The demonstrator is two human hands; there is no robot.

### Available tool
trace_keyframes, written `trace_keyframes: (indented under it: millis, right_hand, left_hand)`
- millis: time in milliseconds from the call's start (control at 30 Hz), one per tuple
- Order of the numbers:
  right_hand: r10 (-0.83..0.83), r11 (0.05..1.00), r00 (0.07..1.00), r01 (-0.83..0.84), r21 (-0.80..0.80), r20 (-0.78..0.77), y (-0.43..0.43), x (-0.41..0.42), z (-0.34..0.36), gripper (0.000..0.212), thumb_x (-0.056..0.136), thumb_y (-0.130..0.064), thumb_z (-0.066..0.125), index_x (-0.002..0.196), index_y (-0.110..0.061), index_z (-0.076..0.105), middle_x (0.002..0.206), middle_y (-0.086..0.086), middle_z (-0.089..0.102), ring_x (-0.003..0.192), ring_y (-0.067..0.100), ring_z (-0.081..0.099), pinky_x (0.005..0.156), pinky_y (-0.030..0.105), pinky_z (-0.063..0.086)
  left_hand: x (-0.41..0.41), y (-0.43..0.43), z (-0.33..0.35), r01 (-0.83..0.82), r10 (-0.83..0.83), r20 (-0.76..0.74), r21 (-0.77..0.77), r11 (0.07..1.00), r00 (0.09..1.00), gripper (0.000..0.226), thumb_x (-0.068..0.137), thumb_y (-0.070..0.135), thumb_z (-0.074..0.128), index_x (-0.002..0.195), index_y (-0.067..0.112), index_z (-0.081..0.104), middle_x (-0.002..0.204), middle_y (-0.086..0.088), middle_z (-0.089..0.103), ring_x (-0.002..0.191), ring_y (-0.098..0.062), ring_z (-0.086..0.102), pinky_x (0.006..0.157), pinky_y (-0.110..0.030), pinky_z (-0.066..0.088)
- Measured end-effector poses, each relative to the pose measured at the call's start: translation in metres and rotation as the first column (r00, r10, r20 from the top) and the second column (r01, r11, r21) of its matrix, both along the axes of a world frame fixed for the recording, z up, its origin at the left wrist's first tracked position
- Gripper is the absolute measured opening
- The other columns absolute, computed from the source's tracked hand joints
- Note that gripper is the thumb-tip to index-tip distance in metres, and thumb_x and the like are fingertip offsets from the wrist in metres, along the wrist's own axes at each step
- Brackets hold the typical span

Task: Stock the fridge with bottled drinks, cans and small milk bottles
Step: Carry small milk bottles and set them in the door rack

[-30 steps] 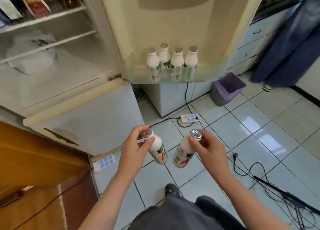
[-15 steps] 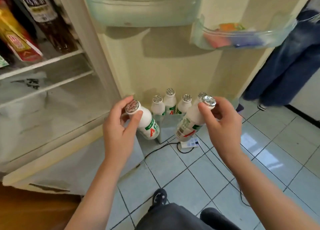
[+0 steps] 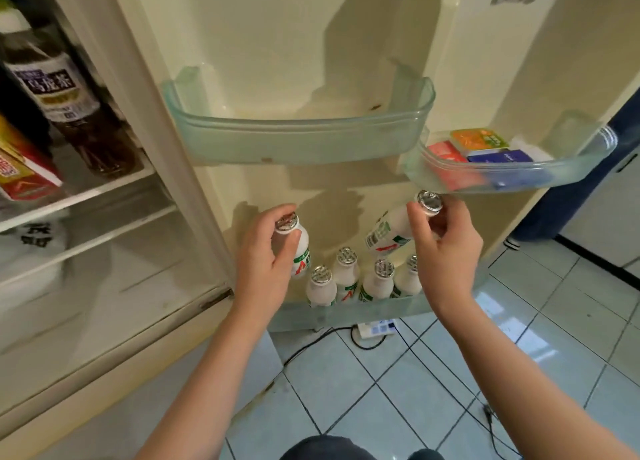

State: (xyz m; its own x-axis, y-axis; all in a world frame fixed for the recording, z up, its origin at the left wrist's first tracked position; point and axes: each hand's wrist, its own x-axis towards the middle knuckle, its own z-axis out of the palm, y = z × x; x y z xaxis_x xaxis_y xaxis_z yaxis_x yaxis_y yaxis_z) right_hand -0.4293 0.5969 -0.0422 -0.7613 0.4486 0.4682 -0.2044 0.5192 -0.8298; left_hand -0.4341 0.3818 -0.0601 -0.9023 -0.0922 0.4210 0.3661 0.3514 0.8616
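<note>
My left hand [image 3: 265,262] grips a small white milk bottle [image 3: 300,248] with a foil cap, held upright just left of the door's bottom shelf [image 3: 311,316]. My right hand [image 3: 446,251] pinches a second milk bottle [image 3: 388,232] near its foil cap, tilted, above the row. Several small milk bottles [image 3: 346,279] stand upright in that bottom door shelf, between my hands and below them.
The open fridge door carries a clear middle bin [image 3: 298,137] and a smaller right bin [image 3: 512,172] holding small packets. Inside the fridge at left stand a dark tea bottle [image 3: 65,106] and a red carton [image 3: 24,172] on wire shelves. A power strip [image 3: 375,328] and cables lie on the tiled floor.
Both hands have risen and moved forward with their bottles, from above the floor to the bottom door shelf. The view has tilted up to show the door bins.
</note>
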Motion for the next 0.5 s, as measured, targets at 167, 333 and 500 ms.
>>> trace_keyframes:
  millis: [167, 333, 500]
  right_hand:
    - [0.042, 0.991, 0.995, -0.054, 0.123, 0.095, 0.002, -0.017, -0.019, 0.026, 0.086, -0.045, 0.061, 0.102, -0.025, 0.057, 0.079, -0.019, 0.057, 0.081, 0.008, 0.058, 0.07, 0.025, 0.041]
    - [0.106, 0.953, 0.935, -0.193, 0.235, 0.338, 0.006, -0.031, -0.034, 0.037, 0.085, -0.044, 0.062, 0.108, -0.016, 0.058, 0.083, -0.004, 0.062, 0.08, 0.016, 0.06, 0.067, 0.03, 0.047]
    - [0.111, 0.878, 0.82, -0.345, 0.331, 0.562, 0.006, -0.041, -0.041, 0.035, 0.084, -0.043, 0.063, 0.103, -0.014, 0.058, 0.079, -0.001, 0.064, 0.075, 0.019, 0.061, 0.06, 0.03, 0.047]
  left_hand:
    - [-0.013, -0.001, -0.03, 0.015, -0.012, 0.094, -0.025, 1.0, 0.996, 0.039, 0.09, 0.005, 0.057, 0.114, 0.035, 0.053, 0.114, 0.024, 0.055, 0.109, 0.005, 0.053, 0.094, -0.011, 0.04]
    - [-0.017, -0.003, -0.05, 0.043, -0.037, 0.199, -0.027, 0.999, 0.979, 0.037, 0.088, 0.002, 0.06, 0.111, 0.03, 0.055, 0.11, 0.024, 0.056, 0.103, 0.015, 0.052, 0.086, -0.002, 0.036]
    - [-0.014, -0.001, -0.062, 0.035, -0.02, 0.274, -0.05, 0.998, 0.961, 0.035, 0.087, 0.001, 0.06, 0.111, 0.026, 0.056, 0.107, 0.02, 0.057, 0.1, 0.018, 0.051, 0.081, 0.002, 0.034]
